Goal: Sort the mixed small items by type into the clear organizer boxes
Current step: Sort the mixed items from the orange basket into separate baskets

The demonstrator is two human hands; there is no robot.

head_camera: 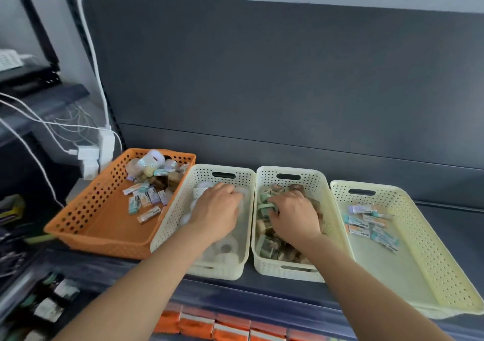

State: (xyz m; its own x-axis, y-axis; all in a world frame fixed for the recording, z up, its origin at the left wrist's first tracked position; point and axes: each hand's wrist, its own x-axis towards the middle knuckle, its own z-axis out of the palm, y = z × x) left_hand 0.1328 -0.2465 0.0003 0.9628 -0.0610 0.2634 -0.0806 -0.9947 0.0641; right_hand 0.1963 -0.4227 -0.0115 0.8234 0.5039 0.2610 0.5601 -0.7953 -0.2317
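An orange basket (86, 225) at the left holds mixed items: white tape rolls, brown blocks and small eraser packs (146, 199). Three cream baskets stand to its right. My left hand (217, 209) reaches into the first cream basket (246, 178), which holds white tape rolls (225, 249); its fingers curl down over a roll at the far end. My right hand (293, 217) lies palm down in the middle cream basket (322, 183) on brown and green blocks (267, 246), fingers curled among them. The right cream basket (432, 236) holds several eraser packs (372, 225).
All baskets sit on a dark shelf with a dark back panel (288, 78). White chargers and cables (91, 154) hang at the left. Orange packets (217, 325) line the shelf below, and dark bottles (49, 304) stand at the lower left.
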